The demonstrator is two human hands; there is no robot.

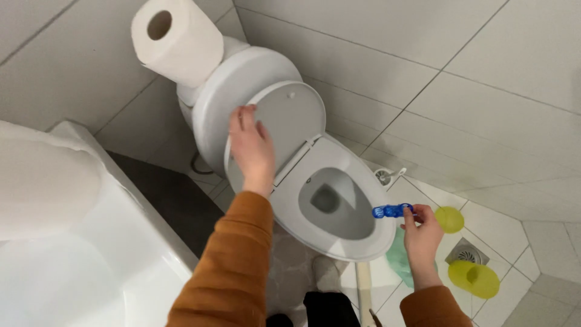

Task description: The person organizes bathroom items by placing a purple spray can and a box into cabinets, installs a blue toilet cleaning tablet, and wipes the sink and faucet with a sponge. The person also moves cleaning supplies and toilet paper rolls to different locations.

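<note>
L hand [251, 148] is flat and spread open on the underside of the raised lid [290, 121], fingers up toward its top edge, gripping nothing, just pressing on the lid. Lid stands nearly upright against the cistern [233, 79]. Loo roll [175, 39] sits on top of the cistern, hole facing the camera.

R hand [422, 233] pinches a blue rim block [392, 211] betw. thumb and fingers at its right end; the rest of the fingers are curled in. Block lies roughly level, its left end over the right edge of the seat [339, 181], at the rim, touching or just above it, can't tell which. Seat is down; bowl [336, 203] open, dark water at the bottom.

Both sleeves are rust-orange. White tub [109, 242] at left, close beside the toilet. On the tiled floor [508, 236] right of the toilet: two yellow-green round pieces [449, 219], one just beside the R hand, the other nearer the camera by a floor drain [466, 253]. A pale green item [399, 260] lies under the R wrist, partly hidden.
</note>
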